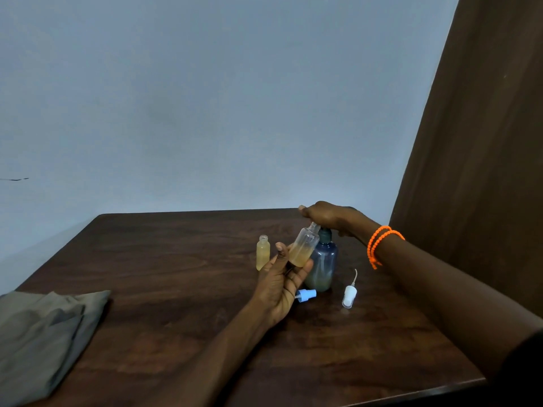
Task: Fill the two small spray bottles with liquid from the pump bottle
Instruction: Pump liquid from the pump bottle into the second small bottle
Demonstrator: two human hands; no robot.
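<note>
A grey-blue pump bottle stands upright on the dark wooden table. My right hand rests on top of its pump head, fingers curled over it. My left hand holds a small clear spray bottle tilted, its open neck up at the pump's spout; yellowish liquid fills about its lower half. A second small bottle, uncapped and nearly full of yellowish liquid, stands upright just left of my left hand.
A blue spray cap lies on the table in front of the pump bottle. A white spray cap with its tube lies to the right. A folded grey cloth covers the table's near left corner. A brown curtain hangs at right.
</note>
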